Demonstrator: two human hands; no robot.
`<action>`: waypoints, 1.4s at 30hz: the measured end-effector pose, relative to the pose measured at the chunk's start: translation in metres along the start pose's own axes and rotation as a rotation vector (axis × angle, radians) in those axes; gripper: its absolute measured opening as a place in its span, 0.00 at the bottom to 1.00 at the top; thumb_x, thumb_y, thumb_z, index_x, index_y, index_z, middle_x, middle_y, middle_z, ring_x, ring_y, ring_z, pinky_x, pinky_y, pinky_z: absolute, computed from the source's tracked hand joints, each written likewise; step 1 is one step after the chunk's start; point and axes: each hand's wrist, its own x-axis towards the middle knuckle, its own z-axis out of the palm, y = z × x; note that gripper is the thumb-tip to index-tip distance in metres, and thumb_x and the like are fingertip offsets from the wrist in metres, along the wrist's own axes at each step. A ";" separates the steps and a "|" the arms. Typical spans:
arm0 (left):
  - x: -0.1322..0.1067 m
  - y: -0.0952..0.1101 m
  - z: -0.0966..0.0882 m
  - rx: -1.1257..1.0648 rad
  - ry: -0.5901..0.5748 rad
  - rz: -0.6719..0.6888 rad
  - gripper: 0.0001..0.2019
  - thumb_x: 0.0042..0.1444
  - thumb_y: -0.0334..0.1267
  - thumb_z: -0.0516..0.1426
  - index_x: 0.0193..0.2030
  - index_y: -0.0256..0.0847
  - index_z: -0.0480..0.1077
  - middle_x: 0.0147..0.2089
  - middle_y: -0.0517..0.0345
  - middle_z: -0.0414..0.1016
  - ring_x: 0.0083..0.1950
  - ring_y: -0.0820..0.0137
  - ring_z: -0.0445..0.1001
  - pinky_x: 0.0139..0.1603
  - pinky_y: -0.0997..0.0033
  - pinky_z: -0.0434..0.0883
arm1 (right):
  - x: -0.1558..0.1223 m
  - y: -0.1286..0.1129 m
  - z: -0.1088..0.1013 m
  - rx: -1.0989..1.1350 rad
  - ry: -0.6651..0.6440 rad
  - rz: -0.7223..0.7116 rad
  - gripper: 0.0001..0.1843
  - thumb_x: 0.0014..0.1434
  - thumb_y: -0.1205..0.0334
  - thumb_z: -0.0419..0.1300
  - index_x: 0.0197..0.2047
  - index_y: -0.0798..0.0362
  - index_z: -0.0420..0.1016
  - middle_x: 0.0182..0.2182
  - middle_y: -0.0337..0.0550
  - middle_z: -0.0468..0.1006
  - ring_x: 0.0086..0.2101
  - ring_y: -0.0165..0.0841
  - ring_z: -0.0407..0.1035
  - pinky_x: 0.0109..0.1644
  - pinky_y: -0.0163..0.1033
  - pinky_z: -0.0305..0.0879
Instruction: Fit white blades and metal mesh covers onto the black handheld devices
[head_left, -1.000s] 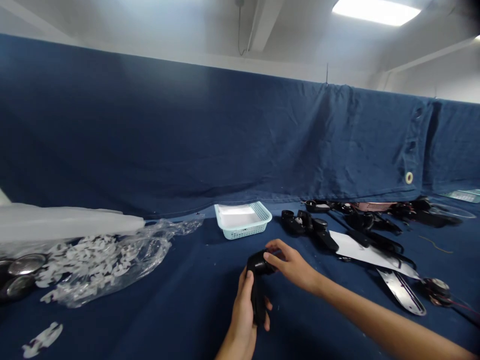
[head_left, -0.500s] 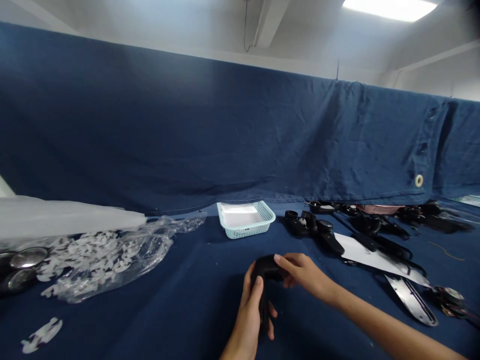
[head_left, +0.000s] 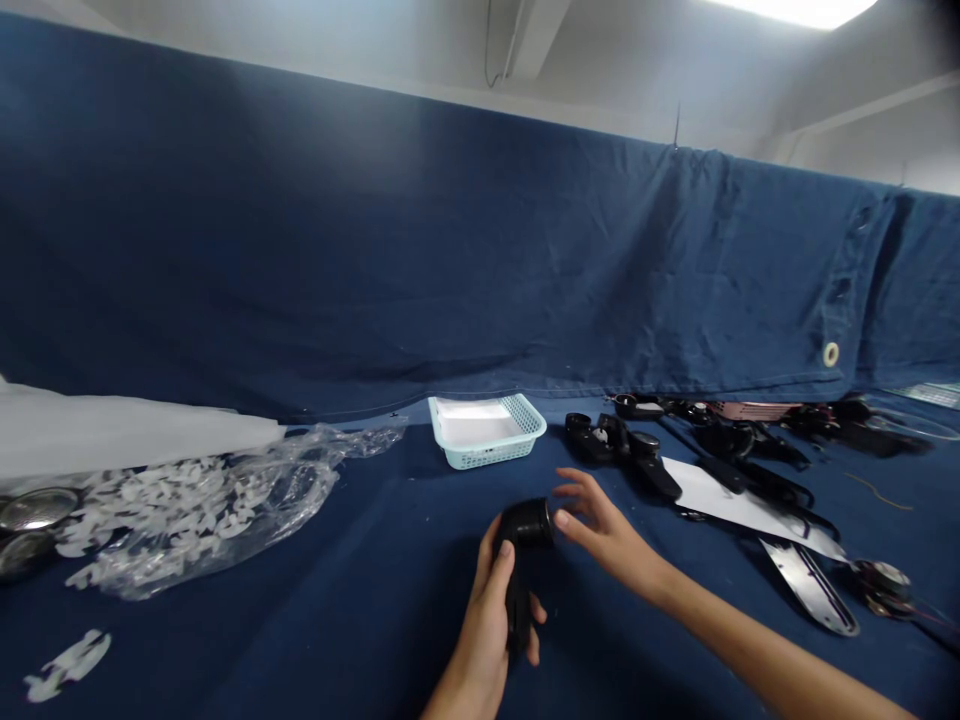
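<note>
My left hand [head_left: 491,610] is wrapped round the handle of a black angled plastic housing [head_left: 525,524], shaped like a small hair dryer body. Its round, open-looking end points right. Just off that end, my right hand [head_left: 600,530] has its fingers apart and holds nothing. Whether a fingertip touches the rim is hard to tell. Beyond the hands stands a pale blue plastic basket [head_left: 491,455] with a white sheet inside.
To the left lies a clear plastic bag [head_left: 300,490] with many white plastic pieces [head_left: 180,505]; one loose group [head_left: 69,665] lies nearer. At right are black housings [head_left: 622,450], white paper [head_left: 739,510], a silver plate [head_left: 810,590] and a small motor-like part [head_left: 885,580]. A blue curtain [head_left: 450,250] hangs behind.
My right hand has let go of the housing's end and moved slightly right, its fingers opening. The left hand keeps its hold. The whole view has shifted a little.
</note>
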 end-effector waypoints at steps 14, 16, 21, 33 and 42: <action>0.009 -0.001 -0.013 -0.162 -0.058 -0.101 0.30 0.60 0.56 0.54 0.64 0.48 0.54 0.32 0.60 0.68 0.22 0.71 0.71 0.13 0.77 0.63 | -0.001 0.002 -0.003 -0.120 -0.035 -0.160 0.30 0.57 0.53 0.65 0.61 0.43 0.64 0.60 0.45 0.64 0.58 0.41 0.61 0.60 0.46 0.64; 0.009 -0.001 -0.014 -0.167 -0.068 -0.100 0.28 0.60 0.55 0.55 0.63 0.48 0.55 0.34 0.60 0.67 0.24 0.70 0.72 0.13 0.76 0.64 | 0.000 0.001 -0.001 -0.150 -0.062 -0.175 0.25 0.57 0.54 0.65 0.57 0.45 0.70 0.55 0.46 0.70 0.54 0.40 0.66 0.57 0.46 0.66; 0.009 -0.002 -0.013 -0.168 -0.081 -0.074 0.26 0.60 0.54 0.56 0.61 0.50 0.56 0.43 0.56 0.68 0.28 0.70 0.74 0.16 0.75 0.67 | 0.004 0.002 0.005 -0.190 0.017 -0.119 0.31 0.63 0.48 0.56 0.64 0.51 0.58 0.50 0.53 0.73 0.43 0.40 0.73 0.43 0.48 0.74; 0.002 -0.001 -0.007 -0.100 -0.083 -0.016 0.30 0.59 0.53 0.57 0.66 0.54 0.53 0.38 0.57 0.71 0.27 0.70 0.75 0.16 0.78 0.67 | -0.005 0.000 0.016 -0.437 0.060 -0.138 0.24 0.69 0.49 0.42 0.62 0.50 0.57 0.40 0.46 0.76 0.39 0.37 0.73 0.46 0.45 0.71; -0.006 -0.004 -0.005 -0.041 -0.107 0.048 0.33 0.59 0.54 0.56 0.68 0.53 0.50 0.30 0.60 0.70 0.27 0.70 0.73 0.17 0.80 0.65 | 0.013 -0.013 0.027 -0.747 0.048 -0.222 0.17 0.67 0.56 0.48 0.54 0.52 0.69 0.44 0.50 0.75 0.42 0.40 0.70 0.47 0.44 0.66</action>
